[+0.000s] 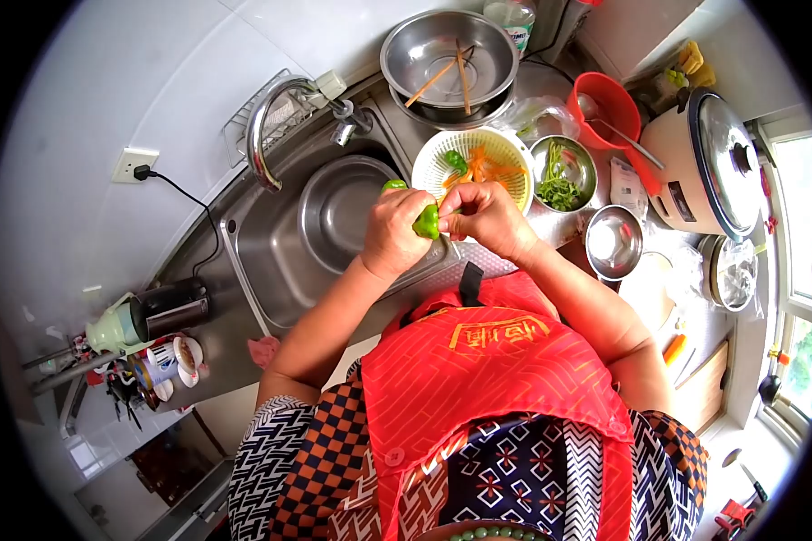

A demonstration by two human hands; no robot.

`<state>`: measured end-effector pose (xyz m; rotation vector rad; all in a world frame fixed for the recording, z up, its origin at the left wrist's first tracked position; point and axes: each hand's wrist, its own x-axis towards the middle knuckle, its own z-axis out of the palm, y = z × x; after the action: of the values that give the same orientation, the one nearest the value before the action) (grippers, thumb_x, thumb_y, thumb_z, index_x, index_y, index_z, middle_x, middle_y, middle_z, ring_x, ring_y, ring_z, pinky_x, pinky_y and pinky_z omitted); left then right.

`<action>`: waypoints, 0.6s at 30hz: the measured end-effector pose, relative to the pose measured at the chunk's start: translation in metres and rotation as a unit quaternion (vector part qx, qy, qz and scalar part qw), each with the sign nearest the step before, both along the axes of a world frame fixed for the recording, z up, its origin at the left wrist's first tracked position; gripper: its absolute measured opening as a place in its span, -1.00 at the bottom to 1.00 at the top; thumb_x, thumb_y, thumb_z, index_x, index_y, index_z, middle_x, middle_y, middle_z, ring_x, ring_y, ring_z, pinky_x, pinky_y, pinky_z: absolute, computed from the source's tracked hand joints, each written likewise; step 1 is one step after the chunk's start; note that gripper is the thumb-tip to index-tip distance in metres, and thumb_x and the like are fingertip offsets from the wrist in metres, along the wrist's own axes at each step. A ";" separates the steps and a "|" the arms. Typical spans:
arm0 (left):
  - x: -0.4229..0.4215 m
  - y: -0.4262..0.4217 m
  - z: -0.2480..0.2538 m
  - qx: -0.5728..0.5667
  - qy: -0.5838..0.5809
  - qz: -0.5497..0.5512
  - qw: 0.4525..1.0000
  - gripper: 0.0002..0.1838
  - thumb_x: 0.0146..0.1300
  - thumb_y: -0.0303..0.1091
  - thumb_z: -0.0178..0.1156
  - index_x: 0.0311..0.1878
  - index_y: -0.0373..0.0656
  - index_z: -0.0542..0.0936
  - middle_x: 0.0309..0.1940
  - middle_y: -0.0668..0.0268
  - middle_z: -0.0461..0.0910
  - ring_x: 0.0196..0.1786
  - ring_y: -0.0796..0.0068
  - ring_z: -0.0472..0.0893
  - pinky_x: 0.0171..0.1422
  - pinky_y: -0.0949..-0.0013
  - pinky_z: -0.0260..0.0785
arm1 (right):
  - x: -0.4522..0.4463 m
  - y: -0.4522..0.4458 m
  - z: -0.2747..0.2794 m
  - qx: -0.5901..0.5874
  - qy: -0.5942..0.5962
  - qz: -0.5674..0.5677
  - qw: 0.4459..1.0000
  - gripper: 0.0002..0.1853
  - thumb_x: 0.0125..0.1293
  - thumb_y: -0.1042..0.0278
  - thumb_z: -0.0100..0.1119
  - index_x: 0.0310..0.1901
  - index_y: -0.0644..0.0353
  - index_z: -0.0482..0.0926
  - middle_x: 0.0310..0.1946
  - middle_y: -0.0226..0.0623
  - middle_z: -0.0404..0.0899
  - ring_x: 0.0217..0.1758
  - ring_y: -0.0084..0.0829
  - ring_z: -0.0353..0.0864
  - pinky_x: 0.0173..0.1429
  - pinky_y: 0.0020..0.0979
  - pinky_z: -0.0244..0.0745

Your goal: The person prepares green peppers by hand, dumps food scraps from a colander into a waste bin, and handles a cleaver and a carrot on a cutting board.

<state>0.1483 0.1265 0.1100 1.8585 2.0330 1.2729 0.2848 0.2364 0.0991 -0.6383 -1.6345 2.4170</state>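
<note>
My left hand (pixel 394 232) is closed around a green pepper (pixel 427 223), whose ends show on both sides of the fist. The fingers of my right hand (pixel 488 219) are pinched at the pepper's right end; whatever is between the fingertips is too small to make out. Just behind my hands is a white-green colander (pixel 433 155) with orange strips (pixel 493 169) and a green pepper piece (pixel 456 161) inside. Beside it on the right, a steel bowl (pixel 589 167) holds green leafy stems (pixel 559 190).
A steel basin (pixel 311 212) sits in the sink (pixel 266 279) under the faucet (pixel 260 144). At the back are a large steel bowl (pixel 397 63) with chopsticks (pixel 465 79) and a red bowl (pixel 595 86). A cooker (pixel 681 162), small steel bowl (pixel 613 242) and cutting board (pixel 705 383) stand right.
</note>
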 end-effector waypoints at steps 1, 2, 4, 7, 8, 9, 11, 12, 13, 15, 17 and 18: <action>0.002 0.001 0.002 -0.002 -0.004 0.008 1.000 -0.76 -0.16 -0.51 0.35 -0.44 -0.17 0.46 -0.53 0.18 0.50 -0.40 0.05 0.53 -0.28 0.16 0.38 | 0.001 0.000 0.000 0.022 -0.005 -0.007 1.000 -0.96 0.21 0.53 0.27 -0.39 0.25 0.61 -0.50 -0.44 0.60 -0.51 -0.64 0.53 -0.41 -0.59 0.44; 0.003 0.002 0.003 -0.012 0.002 0.012 1.000 -0.77 -0.15 -0.52 0.34 -0.44 -0.17 0.46 -0.53 0.17 0.50 -0.40 0.04 0.53 -0.28 0.15 0.38 | 0.001 0.000 0.001 0.043 -0.009 -0.016 0.999 -0.96 0.19 0.53 0.27 -0.40 0.25 0.61 -0.52 -0.44 0.60 -0.52 -0.64 0.53 -0.42 -0.59 0.44; 0.005 0.006 0.004 -0.030 0.010 0.019 0.999 -0.78 -0.14 -0.53 0.32 -0.44 -0.17 0.45 -0.54 0.15 0.51 -0.41 0.02 0.53 -0.27 0.13 0.37 | 0.003 0.003 0.007 0.112 -0.018 -0.036 0.993 -0.96 0.16 0.55 0.27 -0.42 0.26 0.62 -0.56 -0.43 0.59 -0.54 -0.65 0.54 -0.44 -0.57 0.44; 0.016 0.011 0.002 -0.033 0.034 0.045 0.998 -0.80 -0.11 -0.56 0.27 -0.42 -0.18 0.46 -0.53 0.12 0.52 -0.40 -0.01 0.53 -0.27 0.10 0.36 | 0.006 0.002 0.014 0.210 -0.033 -0.059 0.975 -0.98 0.11 0.55 0.25 -0.44 0.27 0.61 -0.61 -0.41 0.59 -0.56 -0.65 0.55 -0.45 -0.55 0.46; 0.017 0.011 0.002 -0.038 0.037 0.039 0.998 -0.81 -0.10 -0.56 0.25 -0.39 -0.18 0.46 -0.51 0.10 0.53 -0.39 -0.04 0.53 -0.27 0.09 0.35 | 0.006 0.003 0.013 0.220 -0.039 -0.063 0.973 -0.98 0.10 0.55 0.25 -0.44 0.28 0.61 -0.61 -0.40 0.59 -0.57 -0.65 0.56 -0.45 -0.55 0.46; 0.017 0.013 0.000 -0.047 0.042 0.041 0.997 -0.82 -0.09 -0.55 0.24 -0.39 -0.18 0.46 -0.51 0.09 0.54 -0.39 -0.04 0.53 -0.27 0.08 0.35 | 0.006 0.005 0.012 0.232 -0.046 -0.068 0.969 -0.98 0.09 0.55 0.25 -0.45 0.28 0.61 -0.62 -0.39 0.58 -0.57 -0.65 0.57 -0.45 -0.54 0.47; 0.017 0.018 -0.008 -0.058 0.051 0.046 0.996 -0.84 -0.06 -0.54 0.24 -0.40 -0.18 0.46 -0.50 0.08 0.54 -0.39 -0.04 0.54 -0.27 0.07 0.35 | 0.004 0.009 -0.001 0.209 -0.049 -0.076 0.974 -0.96 0.11 0.53 0.25 -0.44 0.29 0.60 -0.61 -0.41 0.59 -0.56 -0.65 0.58 -0.44 -0.54 0.48; 0.015 0.021 -0.010 -0.082 0.054 0.038 0.994 -0.84 -0.05 -0.53 0.24 -0.40 -0.18 0.45 -0.49 0.08 0.55 -0.38 -0.05 0.54 -0.26 0.06 0.35 | 0.003 0.012 -0.007 0.187 -0.049 -0.081 0.978 -0.96 0.12 0.53 0.25 -0.43 0.30 0.60 -0.61 -0.41 0.59 -0.56 -0.65 0.57 -0.45 -0.54 0.48; 0.012 0.023 -0.011 -0.107 0.058 0.031 0.992 -0.84 -0.04 -0.52 0.23 -0.40 -0.18 0.45 -0.48 0.07 0.56 -0.37 -0.05 0.55 -0.25 0.05 0.36 | 0.001 0.013 -0.015 0.163 -0.049 -0.084 0.982 -0.96 0.12 0.53 0.25 -0.43 0.30 0.60 -0.60 -0.42 0.59 -0.56 -0.65 0.57 -0.45 -0.54 0.48; 0.006 0.025 -0.012 -0.149 0.066 0.021 0.986 -0.84 -0.02 -0.50 0.24 -0.39 -0.19 0.44 -0.46 0.07 0.57 -0.34 -0.05 0.56 -0.23 0.03 0.37 | 0.001 0.020 -0.029 0.074 -0.046 -0.062 0.994 -0.96 0.13 0.55 0.25 -0.40 0.29 0.59 -0.56 -0.42 0.59 -0.55 -0.65 0.55 -0.47 -0.56 0.46; 0.001 0.025 -0.013 -0.188 0.075 0.016 0.979 -0.84 -0.02 -0.48 0.24 -0.39 -0.20 0.44 -0.43 0.07 0.58 -0.31 -0.05 0.57 -0.22 0.02 0.38 | 0.004 0.023 -0.040 0.012 -0.054 -0.057 0.997 -0.96 0.13 0.56 0.25 -0.38 0.29 0.58 -0.54 -0.41 0.58 -0.55 -0.65 0.53 -0.49 -0.57 0.43; 0.000 0.024 -0.014 -0.196 0.083 0.016 0.977 -0.83 -0.02 -0.48 0.25 -0.38 -0.21 0.44 -0.42 0.07 0.58 -0.30 -0.05 0.58 -0.21 0.02 0.39 | 0.007 0.027 -0.041 0.030 -0.059 -0.043 0.997 -0.95 0.13 0.57 0.26 -0.37 0.28 0.57 -0.55 -0.40 0.56 -0.58 -0.65 0.49 -0.52 -0.58 0.39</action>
<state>0.1482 0.1509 0.0957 1.7952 2.2034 0.6705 0.2923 0.2638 0.0583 -0.8379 -1.6812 2.3010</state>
